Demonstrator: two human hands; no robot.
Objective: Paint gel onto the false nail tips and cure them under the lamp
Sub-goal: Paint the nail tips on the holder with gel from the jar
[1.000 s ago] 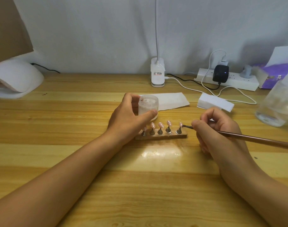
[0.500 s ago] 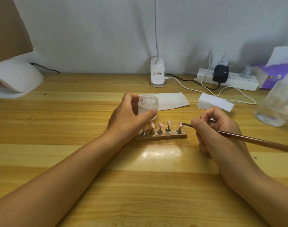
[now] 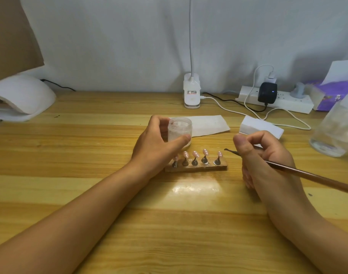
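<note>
- As the head view shows, the left hand is curled round a small clear jar, thumb on its near wall. The jar is open-topped, just behind the holder.
- The right hand pinches a brown-handled brush between thumb and fingers. The dark tip points left, near the rightmost nail but apart from it.
- Five pink false nail tips stand in a row on pegs on the wooden holder, mid-table, between the two hands. The leftmost is partly hidden by the left hand.
- The white curing lamp sits at the far left, well apart from the holder.
- Behind the jar lies a paper sheet, with a white block beside it. A power strip lies against the wall and a clear bottle stands at the right.
</note>
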